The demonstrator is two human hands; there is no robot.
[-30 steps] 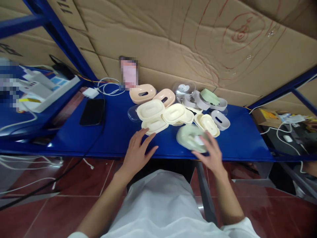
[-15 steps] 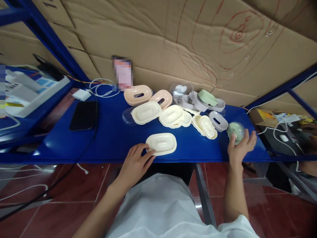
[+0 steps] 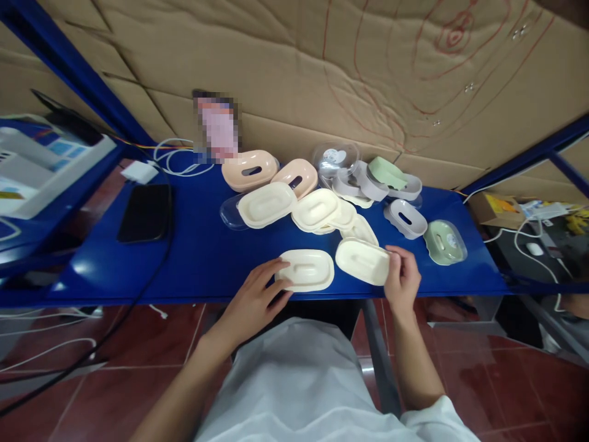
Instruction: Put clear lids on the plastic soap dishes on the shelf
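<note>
My left hand (image 3: 263, 287) pinches the left end of a cream oval soap-dish tray (image 3: 309, 271) lying near the front edge of the blue table. A second cream tray (image 3: 361, 260) is gripped at its right end by my right hand (image 3: 402, 277), slightly tilted. Behind them sit more cream trays (image 3: 317, 209), overlapping one another. Two peach oval dishes (image 3: 251, 170) with slots stand at the back left. To the right are a grey slotted dish (image 3: 405, 219) and a green dish (image 3: 442, 243) under a clear cover.
At the left lie a black phone-like slab (image 3: 144, 212), a white charger (image 3: 139, 172) and a cable. A blurred-out upright panel (image 3: 218, 126) leans on the cardboard wall (image 3: 276, 73). Grey and green pieces (image 3: 386, 174) and a clear lid (image 3: 335, 159) are piled at the back.
My right hand has left the green dish, moved left and taken hold of a cream tray, now beside the first one. My left hand stays on its tray.
</note>
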